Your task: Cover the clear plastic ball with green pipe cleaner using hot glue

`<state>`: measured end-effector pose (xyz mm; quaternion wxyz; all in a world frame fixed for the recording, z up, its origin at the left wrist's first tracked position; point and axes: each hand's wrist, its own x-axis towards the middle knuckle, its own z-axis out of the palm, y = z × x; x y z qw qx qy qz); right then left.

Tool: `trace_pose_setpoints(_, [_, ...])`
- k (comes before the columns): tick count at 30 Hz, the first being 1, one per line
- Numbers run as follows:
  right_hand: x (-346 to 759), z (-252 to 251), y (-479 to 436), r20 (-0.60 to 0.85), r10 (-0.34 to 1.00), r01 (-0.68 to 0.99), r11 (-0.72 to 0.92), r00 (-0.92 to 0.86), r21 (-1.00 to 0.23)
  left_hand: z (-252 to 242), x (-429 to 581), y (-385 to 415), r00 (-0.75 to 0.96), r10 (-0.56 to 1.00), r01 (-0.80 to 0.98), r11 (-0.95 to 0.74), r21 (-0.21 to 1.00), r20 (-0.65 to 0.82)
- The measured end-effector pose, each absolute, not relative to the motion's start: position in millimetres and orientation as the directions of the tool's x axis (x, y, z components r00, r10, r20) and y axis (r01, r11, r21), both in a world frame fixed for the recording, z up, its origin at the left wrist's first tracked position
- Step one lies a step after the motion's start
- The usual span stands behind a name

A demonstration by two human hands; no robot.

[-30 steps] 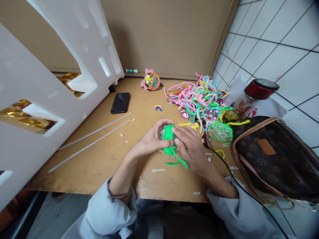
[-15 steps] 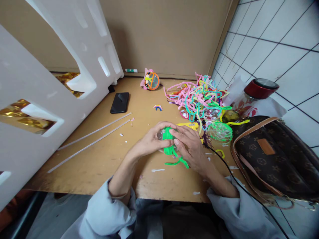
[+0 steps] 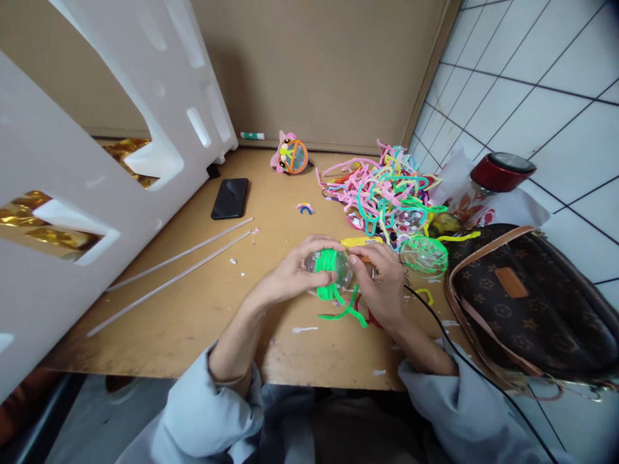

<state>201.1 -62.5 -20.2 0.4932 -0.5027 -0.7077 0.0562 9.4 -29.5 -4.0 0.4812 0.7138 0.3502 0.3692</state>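
My left hand (image 3: 302,267) is closed around a clear plastic ball (image 3: 344,269), its thumb lying across the front. A band of bright green pipe cleaner (image 3: 326,263) wraps the ball's middle, and its loose ends hang down over the table. At the ball's right side, my right hand (image 3: 382,280) has thumb and fingertips pinched together, close to the ball's edge. Anything in that pinch is too small or hidden to make out. Behind the right hand lies a yellow glue gun (image 3: 362,241), partly covered. Dark red strands (image 3: 371,317) show below the right hand.
A tangled heap of coloured pipe cleaners (image 3: 382,190) lies at the back right, beside a green-streaked clear ball (image 3: 424,255). A brown handbag (image 3: 536,303) and red-lidded bottle (image 3: 500,174) stand right. A phone (image 3: 230,198), two glue sticks (image 3: 178,261) and white foam panel (image 3: 159,90) are left.
My right hand has drawn back to the right from the green band, uncovering the ball's clear right side. My left hand keeps its hold on the ball.
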Motion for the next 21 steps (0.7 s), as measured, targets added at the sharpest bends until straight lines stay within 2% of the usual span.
trace_pose_setpoints(4, [197,-22,-61,0.663,0.748,0.7,0.476,-0.005,-0.532,-3,10,-29,0.511,0.843,0.157,-0.287,0.945,0.171])
trace_pose_setpoints(18, [184,-23,-50,0.722,0.686,0.695,0.476,0.09,-0.539,-2,14,-31,0.513,0.84,0.127,-0.28,0.952,0.179])
trace_pose_setpoints(21, [187,-23,-47,0.698,0.706,0.674,0.46,0.118,-0.578,0,14,-32,0.503,0.846,0.132,-0.278,0.952,0.177])
